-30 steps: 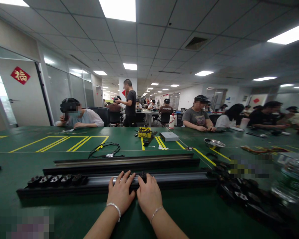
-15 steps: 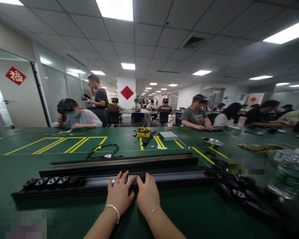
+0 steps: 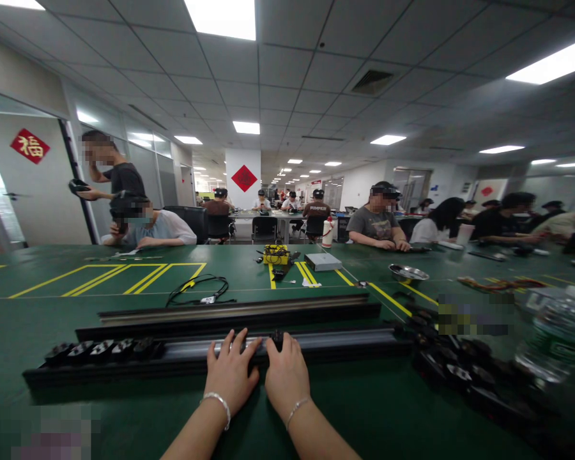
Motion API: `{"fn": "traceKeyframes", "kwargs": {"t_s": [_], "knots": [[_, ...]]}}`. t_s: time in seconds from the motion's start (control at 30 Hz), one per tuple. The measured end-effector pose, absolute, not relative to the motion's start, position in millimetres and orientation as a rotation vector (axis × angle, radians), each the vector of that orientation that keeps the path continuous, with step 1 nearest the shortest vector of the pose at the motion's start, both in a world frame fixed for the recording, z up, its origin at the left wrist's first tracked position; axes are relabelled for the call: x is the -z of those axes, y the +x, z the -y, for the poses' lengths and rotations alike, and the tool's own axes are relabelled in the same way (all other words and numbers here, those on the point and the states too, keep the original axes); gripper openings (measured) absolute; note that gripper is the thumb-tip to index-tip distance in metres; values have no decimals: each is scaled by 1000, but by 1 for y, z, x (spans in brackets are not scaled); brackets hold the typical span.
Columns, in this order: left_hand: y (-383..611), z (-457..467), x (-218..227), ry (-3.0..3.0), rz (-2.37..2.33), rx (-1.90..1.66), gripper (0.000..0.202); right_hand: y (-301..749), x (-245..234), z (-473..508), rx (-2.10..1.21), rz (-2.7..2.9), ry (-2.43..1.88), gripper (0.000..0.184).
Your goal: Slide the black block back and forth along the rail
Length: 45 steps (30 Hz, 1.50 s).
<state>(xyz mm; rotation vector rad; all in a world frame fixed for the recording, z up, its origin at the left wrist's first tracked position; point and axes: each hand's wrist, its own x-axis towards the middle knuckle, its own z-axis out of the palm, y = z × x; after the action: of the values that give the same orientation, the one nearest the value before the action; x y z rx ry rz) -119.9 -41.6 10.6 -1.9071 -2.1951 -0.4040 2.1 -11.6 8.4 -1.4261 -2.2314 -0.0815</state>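
A long black rail (image 3: 345, 342) with a grey inner strip lies across the table in front of me. Several square black modules (image 3: 101, 348) with pale metallic tops sit in its left end. My left hand (image 3: 232, 367) rests on the middle of the rail, fingers spread and holding nothing. Just to its right, my right hand (image 3: 287, 377) has its thumb and fingers around a small black module (image 3: 277, 337) on the rail; the hand partly hides it. A second dark rail (image 3: 239, 310) lies parallel behind the first.
On the right is a heap of black modules (image 3: 464, 370), beside a water bottle (image 3: 556, 338). Farther back are a metal bowl (image 3: 409, 273), a grey box (image 3: 322, 262), a yellow box (image 3: 276, 254) and a coiled black cable (image 3: 201, 291). People sit across the green table (image 3: 138, 421).
My right hand and the small black module have shifted slightly right along the rail. My left hand stays in place. A standing person in the background has moved left.
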Motion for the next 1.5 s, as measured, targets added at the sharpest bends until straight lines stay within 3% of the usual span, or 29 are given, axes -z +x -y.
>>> {"fn": "traceKeyframes", "kwargs": {"t_s": [0.43,0.9,1.2,1.5], "knots": [[-124,36,5,-1997,2090,453,61,5,-8,10,107,2251,-1421,45],[-122,38,0,-1969,2121,513,54,11,-15,6,49,2127,-1368,53],[-118,39,-3,-1958,2154,469,56,13,-20,-7,-84,1976,-1469,28],[-122,39,2,-1970,2105,535,55,12,-20,-6,-91,1875,-1438,20]]}}
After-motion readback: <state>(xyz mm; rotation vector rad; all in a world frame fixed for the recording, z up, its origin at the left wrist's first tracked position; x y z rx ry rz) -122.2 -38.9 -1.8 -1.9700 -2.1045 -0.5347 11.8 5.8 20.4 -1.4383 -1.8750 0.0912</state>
